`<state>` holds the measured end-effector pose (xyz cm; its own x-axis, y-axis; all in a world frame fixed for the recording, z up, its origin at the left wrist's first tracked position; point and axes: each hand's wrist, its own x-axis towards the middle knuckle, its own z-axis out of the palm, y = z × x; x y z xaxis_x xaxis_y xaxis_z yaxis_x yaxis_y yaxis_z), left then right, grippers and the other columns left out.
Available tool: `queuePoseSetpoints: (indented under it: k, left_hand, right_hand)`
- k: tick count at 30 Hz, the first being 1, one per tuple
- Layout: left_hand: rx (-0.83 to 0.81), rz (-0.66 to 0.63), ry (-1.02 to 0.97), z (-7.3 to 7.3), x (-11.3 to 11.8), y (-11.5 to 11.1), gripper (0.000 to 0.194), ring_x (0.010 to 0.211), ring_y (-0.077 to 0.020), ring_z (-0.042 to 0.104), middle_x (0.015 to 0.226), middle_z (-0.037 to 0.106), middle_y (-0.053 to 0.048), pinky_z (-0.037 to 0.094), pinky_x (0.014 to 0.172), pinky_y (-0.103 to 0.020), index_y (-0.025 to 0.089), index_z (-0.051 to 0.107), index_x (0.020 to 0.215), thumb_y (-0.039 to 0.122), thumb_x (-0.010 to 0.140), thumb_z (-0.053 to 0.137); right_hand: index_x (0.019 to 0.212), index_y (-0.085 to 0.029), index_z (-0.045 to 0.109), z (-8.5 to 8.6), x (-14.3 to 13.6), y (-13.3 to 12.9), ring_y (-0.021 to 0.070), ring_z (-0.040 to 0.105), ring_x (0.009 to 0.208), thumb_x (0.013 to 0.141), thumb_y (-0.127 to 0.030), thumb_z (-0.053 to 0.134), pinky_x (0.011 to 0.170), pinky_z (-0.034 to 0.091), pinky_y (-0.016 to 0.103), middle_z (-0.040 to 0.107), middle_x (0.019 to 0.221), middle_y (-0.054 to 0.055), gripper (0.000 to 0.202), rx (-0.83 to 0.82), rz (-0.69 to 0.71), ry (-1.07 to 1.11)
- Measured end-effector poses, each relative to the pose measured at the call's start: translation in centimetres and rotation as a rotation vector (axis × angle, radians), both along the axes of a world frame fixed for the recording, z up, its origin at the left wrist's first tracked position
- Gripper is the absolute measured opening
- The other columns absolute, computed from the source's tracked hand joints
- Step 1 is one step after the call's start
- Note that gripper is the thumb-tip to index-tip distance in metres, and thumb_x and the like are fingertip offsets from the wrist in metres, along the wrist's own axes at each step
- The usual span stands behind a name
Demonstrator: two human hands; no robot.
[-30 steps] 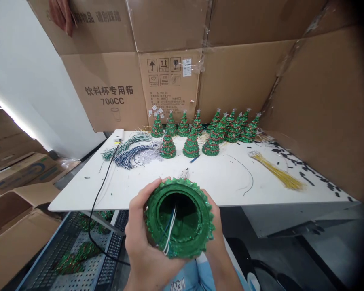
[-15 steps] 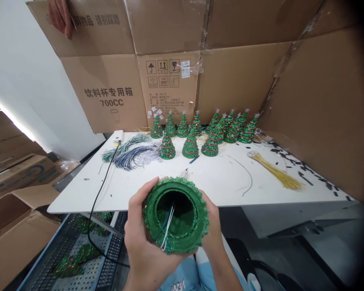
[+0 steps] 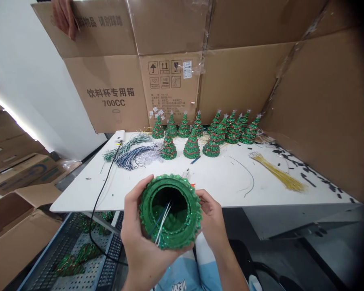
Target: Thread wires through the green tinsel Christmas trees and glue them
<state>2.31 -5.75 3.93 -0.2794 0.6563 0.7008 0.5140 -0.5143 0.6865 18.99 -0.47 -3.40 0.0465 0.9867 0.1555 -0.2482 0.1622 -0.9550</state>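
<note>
My left hand point(image 3: 136, 238) is wrapped round a green glittery Christmas tree ornament point(image 3: 177, 220), its hollow round base turned towards me. White and dark blue wires point(image 3: 163, 224) come out of the opening and hang over the lower rim. My right hand point(image 3: 214, 220) is at the tree's right edge with its fingers curled; whatever they hold is hidden. A small orange piece point(image 3: 193, 185) shows just behind the tree's upper right rim. Beyond it, a white pen-like tool point(image 3: 186, 173) lies on the table.
Several finished-looking trees point(image 3: 191, 146) stand at the back of the white table point(image 3: 176, 204). Wire bundles point(image 3: 130, 157) lie left, yellow wires point(image 3: 277, 171) and black bits point(image 3: 318, 178) right. A black cable point(image 3: 101, 190) hangs over the front edge. A blue crate point(image 3: 75, 242) stands below. Another person's hand point(image 3: 64, 18) grips the cardboard.
The tree has shifted slightly left and tilted in my left hand. My right hand has come away from round its side, fingers now curled at the edge. The orange piece has come into view.
</note>
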Motion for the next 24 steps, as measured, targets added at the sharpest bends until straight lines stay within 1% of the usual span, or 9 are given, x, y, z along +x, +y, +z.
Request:
queuePoseSetpoints:
  k: [6, 10, 13, 15, 17, 20, 22, 24]
  left_hand:
    - [0.012, -0.033, 0.007, -0.1, 0.0, 0.0, 0.119, 0.126, -0.0354, 0.074, 0.148, 0.067, -0.012, 0.069, 0.097, -0.04, 0.025, 0.061, 0.157, 0.044, 0.051, 0.111]
    - [0.005, -0.037, -0.002, -0.1, 0.1, 0.0, 0.121, 0.123, -0.0352, 0.075, 0.147, 0.067, -0.012, 0.07, 0.096, -0.041, 0.025, 0.06, 0.158, 0.046, 0.051, 0.112]
    - [0.004, -0.028, -0.004, -0.1, 0.2, 0.0, 0.121, 0.121, -0.0341, 0.076, 0.145, 0.069, -0.012, 0.07, 0.096, -0.041, 0.025, 0.06, 0.158, 0.049, 0.051, 0.112]
    - [0.007, -0.035, -0.009, 0.0, 0.2, -0.1, 0.121, 0.122, -0.0338, 0.076, 0.146, 0.068, -0.013, 0.07, 0.097, -0.04, 0.024, 0.06, 0.158, 0.047, 0.052, 0.112]
    - [0.006, -0.055, -0.006, 0.0, 0.2, -0.1, 0.12, 0.123, -0.0339, 0.076, 0.148, 0.068, -0.013, 0.07, 0.097, -0.039, 0.024, 0.06, 0.158, 0.044, 0.053, 0.112]
    - [0.003, -0.079, 0.004, 0.1, 0.1, -0.2, 0.118, 0.125, -0.0349, 0.076, 0.148, 0.068, -0.013, 0.07, 0.097, -0.04, 0.025, 0.06, 0.159, 0.042, 0.054, 0.111]
    - [0.005, -0.078, 0.002, 0.0, 0.1, -0.2, 0.117, 0.125, -0.0355, 0.076, 0.147, 0.069, -0.013, 0.07, 0.098, -0.04, 0.025, 0.06, 0.158, 0.042, 0.054, 0.111]
    - [0.014, -0.072, -0.001, 0.0, 0.1, -0.2, 0.118, 0.125, -0.0357, 0.076, 0.146, 0.069, -0.013, 0.071, 0.098, -0.041, 0.024, 0.06, 0.158, 0.043, 0.053, 0.111]
  right_hand:
    - [0.099, -0.026, 0.075, -0.4, -1.2, 0.1, 0.0211, 0.063, 0.084, 0.099, -0.052, 0.081, 0.08, 0.052, 0.032, 0.071, 0.091, 0.001, 0.027, -0.047, -0.028, 0.029]
    - [0.1, -0.027, 0.075, 0.0, -0.4, -0.1, 0.0212, 0.064, 0.085, 0.092, -0.051, 0.089, 0.08, 0.053, 0.031, 0.073, 0.093, 0.001, 0.03, -0.052, -0.008, 0.017]
    - [0.096, -0.025, 0.076, 0.4, 0.5, -0.2, 0.0222, 0.065, 0.086, 0.09, -0.052, 0.09, 0.079, 0.054, 0.032, 0.073, 0.09, 0.002, 0.031, -0.05, 0.037, -0.003]
    - [0.094, -0.025, 0.078, 0.6, 0.7, -0.2, 0.0232, 0.066, 0.088, 0.089, -0.051, 0.091, 0.082, 0.055, 0.033, 0.074, 0.09, 0.002, 0.03, -0.046, 0.052, -0.011]
    - [0.097, -0.026, 0.08, 0.6, 0.6, -0.2, 0.0247, 0.068, 0.091, 0.091, -0.051, 0.09, 0.087, 0.056, 0.034, 0.075, 0.093, 0.003, 0.027, -0.046, 0.056, -0.012]
    - [0.106, -0.029, 0.083, 0.4, 0.2, -0.1, 0.0262, 0.071, 0.093, 0.096, -0.053, 0.085, 0.092, 0.059, 0.037, 0.077, 0.094, 0.003, 0.026, -0.053, 0.047, -0.006]
    - [0.11, -0.03, 0.084, 0.3, 0.1, 0.1, 0.0264, 0.072, 0.092, 0.096, -0.053, 0.085, 0.091, 0.06, 0.038, 0.078, 0.094, 0.003, 0.027, -0.051, 0.038, -0.007]
    - [0.11, -0.029, 0.084, 0.1, 0.2, 0.3, 0.0266, 0.073, 0.091, 0.093, -0.053, 0.088, 0.088, 0.061, 0.038, 0.079, 0.096, 0.004, 0.03, -0.041, 0.032, -0.018]
